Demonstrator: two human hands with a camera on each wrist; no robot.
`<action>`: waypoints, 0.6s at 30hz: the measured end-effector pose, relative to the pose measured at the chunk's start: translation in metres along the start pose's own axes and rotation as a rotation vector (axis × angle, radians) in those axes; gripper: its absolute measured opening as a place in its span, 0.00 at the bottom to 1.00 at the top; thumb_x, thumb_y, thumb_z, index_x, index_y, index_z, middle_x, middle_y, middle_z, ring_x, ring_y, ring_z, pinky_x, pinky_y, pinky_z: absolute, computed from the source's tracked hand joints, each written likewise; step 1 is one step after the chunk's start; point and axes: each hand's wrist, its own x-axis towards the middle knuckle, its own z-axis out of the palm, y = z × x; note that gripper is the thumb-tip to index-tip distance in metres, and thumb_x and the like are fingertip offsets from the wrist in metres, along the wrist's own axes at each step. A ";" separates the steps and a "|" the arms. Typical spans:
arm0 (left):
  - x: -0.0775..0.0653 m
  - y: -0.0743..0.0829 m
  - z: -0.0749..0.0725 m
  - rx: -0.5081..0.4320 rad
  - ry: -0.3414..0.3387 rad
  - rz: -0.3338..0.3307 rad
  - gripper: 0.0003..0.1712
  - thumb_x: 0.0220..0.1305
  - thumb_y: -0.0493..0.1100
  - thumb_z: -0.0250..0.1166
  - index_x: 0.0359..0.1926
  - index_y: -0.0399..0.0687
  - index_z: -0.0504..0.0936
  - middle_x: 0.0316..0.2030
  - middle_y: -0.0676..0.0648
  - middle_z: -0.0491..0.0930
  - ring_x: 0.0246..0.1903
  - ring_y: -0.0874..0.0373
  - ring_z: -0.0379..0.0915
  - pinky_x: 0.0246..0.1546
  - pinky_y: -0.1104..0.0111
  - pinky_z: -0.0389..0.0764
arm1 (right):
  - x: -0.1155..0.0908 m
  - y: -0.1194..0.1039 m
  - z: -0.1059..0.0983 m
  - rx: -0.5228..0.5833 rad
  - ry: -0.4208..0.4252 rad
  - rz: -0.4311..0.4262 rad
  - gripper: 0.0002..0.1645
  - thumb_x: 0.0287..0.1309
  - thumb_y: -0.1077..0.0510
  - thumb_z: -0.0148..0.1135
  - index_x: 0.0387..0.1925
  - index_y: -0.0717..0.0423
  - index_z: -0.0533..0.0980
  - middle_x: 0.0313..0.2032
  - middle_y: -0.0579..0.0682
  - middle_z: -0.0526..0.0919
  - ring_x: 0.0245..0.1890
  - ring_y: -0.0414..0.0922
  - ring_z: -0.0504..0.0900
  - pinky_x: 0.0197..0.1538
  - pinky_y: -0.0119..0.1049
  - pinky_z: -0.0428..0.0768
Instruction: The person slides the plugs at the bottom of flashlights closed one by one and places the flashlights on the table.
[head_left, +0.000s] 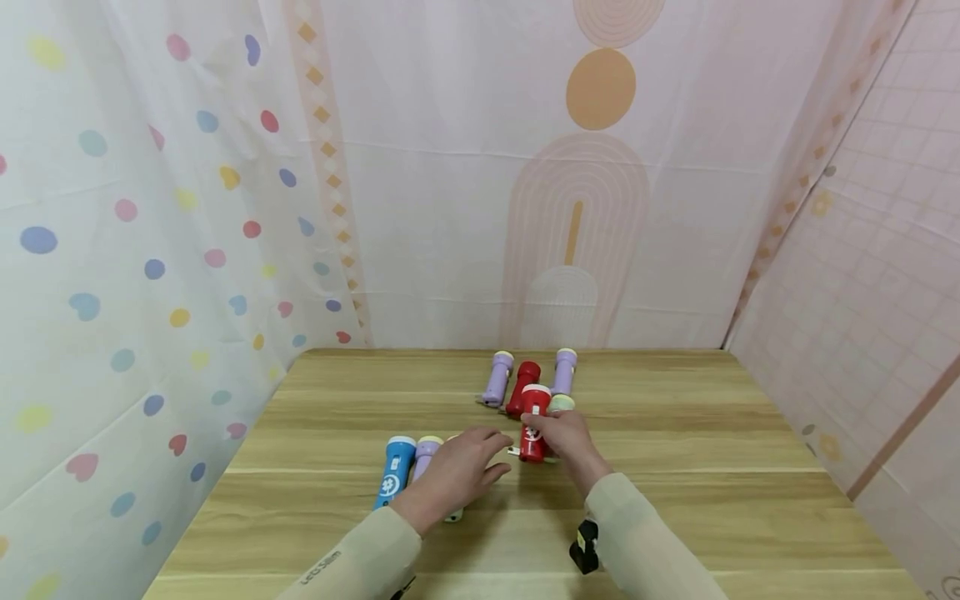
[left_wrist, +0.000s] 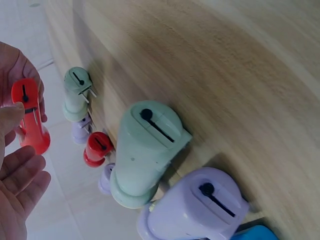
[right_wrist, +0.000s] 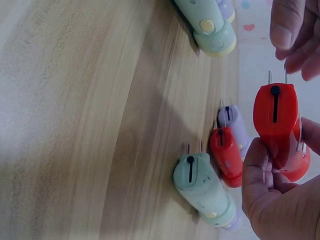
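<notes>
In the head view my right hand (head_left: 572, 440) grips a red flashlight (head_left: 534, 425) with a white rim, held above the table. The right wrist view shows that flashlight (right_wrist: 275, 112) from its base end, with a black slider and two metal prongs sticking out. My left hand (head_left: 459, 471) is beside the prongs, fingers loosely extended and holding nothing. Its fingertips (right_wrist: 281, 37) come close to the prong tips; whether they touch cannot be told. Under the left hand lie a purple flashlight (head_left: 426, 452) and a mostly hidden green one (left_wrist: 145, 150).
A blue flashlight (head_left: 393, 475) lies at the left of the near group. Farther back on the wooden table (head_left: 675, 433) lie two purple flashlights (head_left: 498, 379), another red one (head_left: 525, 383) and a green one (right_wrist: 202, 190), some with prongs out. Patterned curtains (head_left: 450, 250) surround the table.
</notes>
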 end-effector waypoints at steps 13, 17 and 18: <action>0.006 0.005 0.002 0.019 0.004 0.029 0.17 0.64 0.50 0.70 0.51 0.51 0.82 0.46 0.50 0.82 0.43 0.56 0.81 0.42 0.63 0.83 | 0.000 -0.003 0.004 0.010 -0.043 -0.003 0.23 0.61 0.50 0.67 0.44 0.67 0.77 0.39 0.55 0.82 0.37 0.47 0.79 0.41 0.38 0.78; 0.006 0.005 0.002 0.016 0.016 0.032 0.15 0.63 0.49 0.70 0.49 0.52 0.82 0.45 0.51 0.82 0.42 0.57 0.80 0.42 0.64 0.83 | -0.002 -0.003 0.006 0.012 -0.041 -0.017 0.22 0.60 0.50 0.68 0.42 0.67 0.78 0.37 0.54 0.82 0.35 0.46 0.79 0.38 0.35 0.78; 0.006 0.005 0.002 0.017 0.020 0.034 0.15 0.63 0.49 0.71 0.49 0.52 0.83 0.45 0.51 0.82 0.42 0.57 0.80 0.42 0.64 0.83 | -0.002 -0.004 0.007 0.010 -0.045 -0.023 0.21 0.60 0.50 0.68 0.41 0.67 0.79 0.36 0.54 0.82 0.34 0.46 0.79 0.37 0.35 0.78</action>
